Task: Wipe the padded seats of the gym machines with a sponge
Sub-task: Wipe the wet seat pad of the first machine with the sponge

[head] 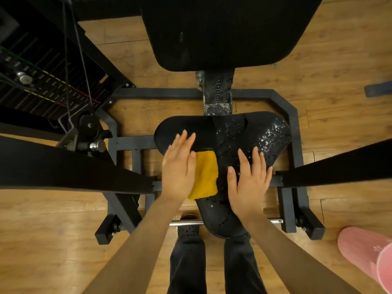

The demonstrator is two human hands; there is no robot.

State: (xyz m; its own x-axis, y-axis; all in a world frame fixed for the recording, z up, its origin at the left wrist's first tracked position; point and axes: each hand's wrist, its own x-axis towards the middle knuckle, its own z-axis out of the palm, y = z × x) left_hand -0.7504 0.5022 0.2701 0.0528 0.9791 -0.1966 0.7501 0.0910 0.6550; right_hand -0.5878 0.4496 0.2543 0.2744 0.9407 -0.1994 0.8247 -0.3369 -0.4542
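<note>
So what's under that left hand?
The left hand lies flat on a yellow sponge on the black padded seat. The sponge part beneath the palm is hidden.

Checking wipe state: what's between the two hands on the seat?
Head view: the yellow sponge lies flat on the wet black seat, against the left hand, apart from the right hand.

sponge half under left hand

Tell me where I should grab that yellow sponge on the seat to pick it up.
Probably by its free right long edge, coming from the right. The yellow sponge lies flat on the wet black seat; the left hand covers its left edge, while the open right hand is beside it.
</note>
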